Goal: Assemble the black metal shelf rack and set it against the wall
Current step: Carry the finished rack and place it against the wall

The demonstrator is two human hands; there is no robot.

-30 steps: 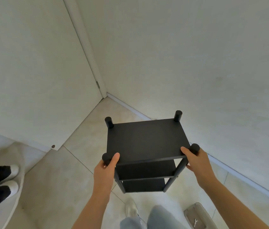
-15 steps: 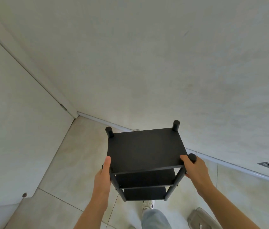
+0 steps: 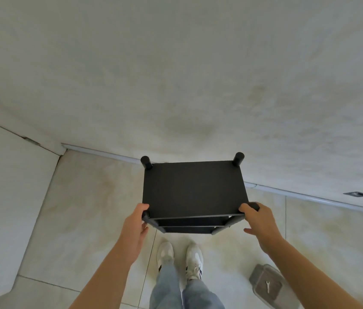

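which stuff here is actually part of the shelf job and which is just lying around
Part of the job:
black shelf rack
left hand and right hand, holding its near corners
wall behind it

Lying about:
grey container on the floor
small spanner on top of it, not in use
low wall plate

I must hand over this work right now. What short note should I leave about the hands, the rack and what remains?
Left hand grips the shelf rack at its near left corner; right hand grips the near right corner.
Rack: assembled, upright, back close to the wall.
Left to do: check it sits on the floor against the wall, then release.
A small wrench lies in a container on the floor.
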